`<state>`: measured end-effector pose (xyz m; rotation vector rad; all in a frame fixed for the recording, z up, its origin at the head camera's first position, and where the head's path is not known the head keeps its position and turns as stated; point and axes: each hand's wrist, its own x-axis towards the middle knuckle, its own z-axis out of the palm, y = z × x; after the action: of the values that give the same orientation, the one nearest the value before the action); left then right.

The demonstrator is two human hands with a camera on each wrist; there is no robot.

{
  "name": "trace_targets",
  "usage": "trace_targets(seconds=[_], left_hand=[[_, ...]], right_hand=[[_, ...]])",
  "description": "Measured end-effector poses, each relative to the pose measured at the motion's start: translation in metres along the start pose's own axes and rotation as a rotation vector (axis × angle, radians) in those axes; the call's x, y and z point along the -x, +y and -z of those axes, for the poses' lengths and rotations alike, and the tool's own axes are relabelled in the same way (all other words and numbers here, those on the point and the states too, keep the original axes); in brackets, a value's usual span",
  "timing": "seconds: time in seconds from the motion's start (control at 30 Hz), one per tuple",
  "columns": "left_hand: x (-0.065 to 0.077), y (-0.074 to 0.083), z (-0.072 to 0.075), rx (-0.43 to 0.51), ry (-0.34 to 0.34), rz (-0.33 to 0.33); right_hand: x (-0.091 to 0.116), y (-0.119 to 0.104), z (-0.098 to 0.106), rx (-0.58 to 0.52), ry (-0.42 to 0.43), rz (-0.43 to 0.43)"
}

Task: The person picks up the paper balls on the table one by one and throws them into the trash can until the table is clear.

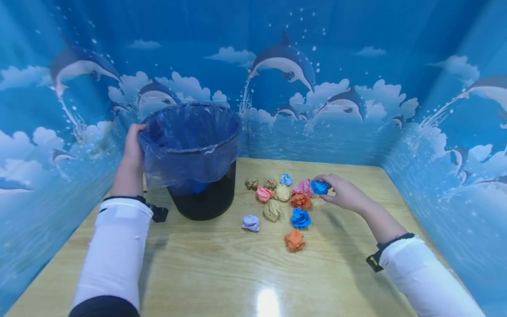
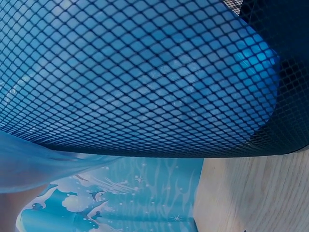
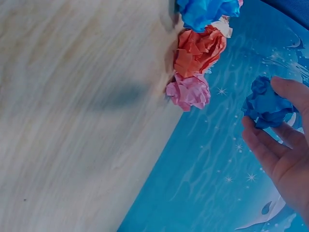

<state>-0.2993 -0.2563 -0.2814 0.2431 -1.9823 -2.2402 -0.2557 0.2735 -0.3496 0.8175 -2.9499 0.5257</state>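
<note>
My left hand (image 1: 134, 147) grips the rim of a black mesh trash bin (image 1: 206, 202) lined with a translucent blue plastic bag (image 1: 186, 163). The bin leans a little on the left side of the table, and its mesh wall fills most of the left wrist view. Between thumb and fingertips, my right hand (image 1: 345, 192) pinches a crumpled blue paper ball (image 3: 266, 104), held above the table. Nearest to it lie a pink paper ball (image 1: 304, 187) and a dark orange one (image 1: 301, 200). Another blue paper ball (image 1: 301, 218) rests in front of them.
More crumpled paper balls lie about mid-table: an orange one (image 1: 295, 240), a lavender one (image 1: 251, 223), a coral one (image 1: 264, 193), a light blue one (image 1: 286, 178) and several yellowish or brown ones. Dolphin-printed blue curtains (image 1: 317, 132) enclose the wooden table (image 1: 206, 273) at the back and sides.
</note>
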Motion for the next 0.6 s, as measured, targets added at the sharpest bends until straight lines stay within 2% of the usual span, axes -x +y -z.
trace_targets(seconds=[0.23,0.4,0.6], left_hand=[[-0.002,0.0,-0.001,0.012,0.005,-0.011],[-0.003,0.001,0.0,0.017,0.021,-0.016],[-0.003,0.0,0.0,0.017,0.008,-0.008]], right_hand=[[-0.008,-0.004,0.01,-0.002,0.032,0.013],[-0.015,-0.01,0.019,-0.005,0.038,-0.016],[-0.021,-0.017,0.026,0.002,0.059,-0.034]])
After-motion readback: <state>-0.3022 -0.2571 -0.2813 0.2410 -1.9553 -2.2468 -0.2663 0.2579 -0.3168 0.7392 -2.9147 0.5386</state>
